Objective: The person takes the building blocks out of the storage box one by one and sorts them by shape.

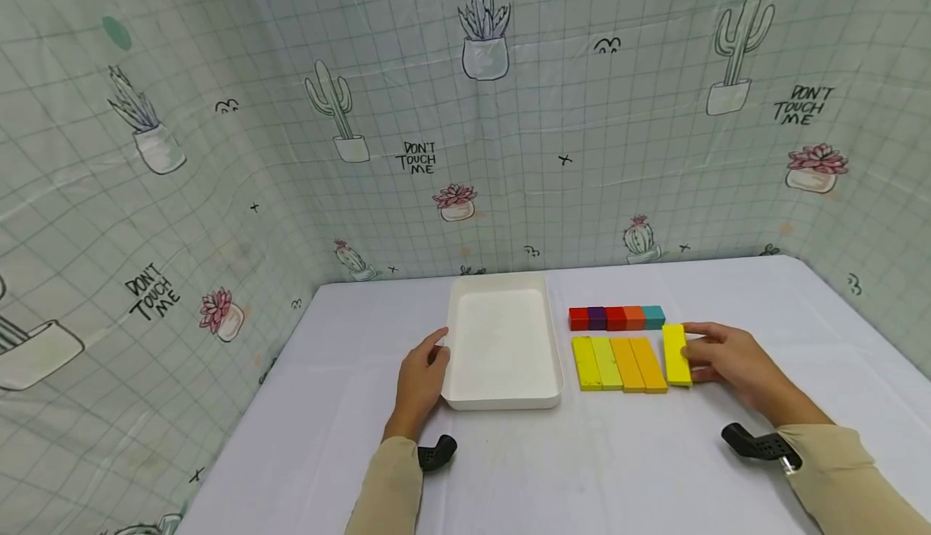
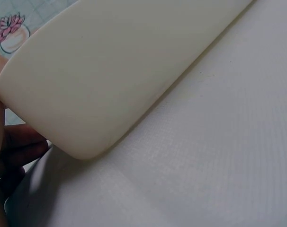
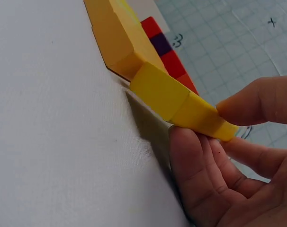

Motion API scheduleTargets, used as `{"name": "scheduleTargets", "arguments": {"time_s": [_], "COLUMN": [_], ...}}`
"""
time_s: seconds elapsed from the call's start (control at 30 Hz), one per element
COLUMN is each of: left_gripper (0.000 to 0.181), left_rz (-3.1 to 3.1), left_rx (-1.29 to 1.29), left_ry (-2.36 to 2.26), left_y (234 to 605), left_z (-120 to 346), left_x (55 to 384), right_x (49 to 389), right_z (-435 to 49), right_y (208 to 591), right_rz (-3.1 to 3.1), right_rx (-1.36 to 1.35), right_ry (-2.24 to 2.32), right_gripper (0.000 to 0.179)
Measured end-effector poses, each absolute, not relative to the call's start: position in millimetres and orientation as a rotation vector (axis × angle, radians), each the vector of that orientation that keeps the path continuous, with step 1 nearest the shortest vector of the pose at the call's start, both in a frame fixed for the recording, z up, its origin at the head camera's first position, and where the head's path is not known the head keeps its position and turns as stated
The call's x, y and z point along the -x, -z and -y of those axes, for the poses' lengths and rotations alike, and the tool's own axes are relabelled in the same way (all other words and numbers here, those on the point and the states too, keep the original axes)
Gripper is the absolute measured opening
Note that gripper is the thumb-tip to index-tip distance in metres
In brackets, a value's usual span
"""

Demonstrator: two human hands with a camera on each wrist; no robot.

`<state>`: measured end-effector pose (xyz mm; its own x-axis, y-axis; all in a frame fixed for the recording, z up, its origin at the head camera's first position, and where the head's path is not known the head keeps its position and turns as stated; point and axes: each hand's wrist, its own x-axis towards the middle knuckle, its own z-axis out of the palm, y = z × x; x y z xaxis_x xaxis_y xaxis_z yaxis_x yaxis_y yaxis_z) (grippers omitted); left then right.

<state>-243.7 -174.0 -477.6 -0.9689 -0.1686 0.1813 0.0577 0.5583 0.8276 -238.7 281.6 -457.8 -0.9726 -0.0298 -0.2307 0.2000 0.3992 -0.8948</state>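
My right hand (image 1: 730, 361) holds a yellow rectangular block (image 1: 676, 355) between thumb and fingers. In the right wrist view, fingertips (image 3: 183, 142) press its side. The held block stands at the right end of a row of flat blocks: two yellow-green blocks (image 1: 598, 364) and two orange-yellow blocks (image 1: 638, 364). Behind them runs a row of small cubes (image 1: 615, 318) in red, purple, orange and teal. My left hand (image 1: 422, 377) touches the left side of a white rectangular tray (image 1: 502, 403). The left wrist view shows the tray's outer wall (image 2: 110, 71) and partly hidden fingers (image 2: 22, 146).
A white cloth (image 1: 582, 470) covers the table. Behind and to the left hangs a grid-patterned curtain (image 1: 509, 139) printed with cactus drawings. A black strap-like piece (image 1: 760, 444) sits at the right wrist, and a similar black piece (image 1: 438, 454) at the left.
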Motion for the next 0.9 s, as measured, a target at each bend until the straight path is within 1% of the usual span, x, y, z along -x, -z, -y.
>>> {"name": "scheduleTargets", "arguments": {"time_s": [0.27, 0.47, 0.73, 0.9], "left_gripper": [0.039, 0.039, 0.035, 0.033], "left_rz": [2.56, 2.574, 2.515, 2.488], "left_rx": [-0.091, -0.083, -0.052, -0.096], "left_ry": [1.375, 1.36, 1.436, 1.469], "left_y": [477, 480, 476, 475], "left_z": [173, 171, 169, 172], "left_x": [244, 244, 244, 243], "right_x": [240, 236, 232, 233], "right_z": [-279, -276, -274, -271], "right_y": [458, 460, 453, 453], "right_rz": [-2.557, -2.639, -2.759, -2.806], "right_rx": [-0.077, -0.076, -0.017, 0.026], "right_ry": [1.404, 1.3, 1.199, 1.136], "right_gripper": [0.065, 0.059, 0.048, 0.043]}}
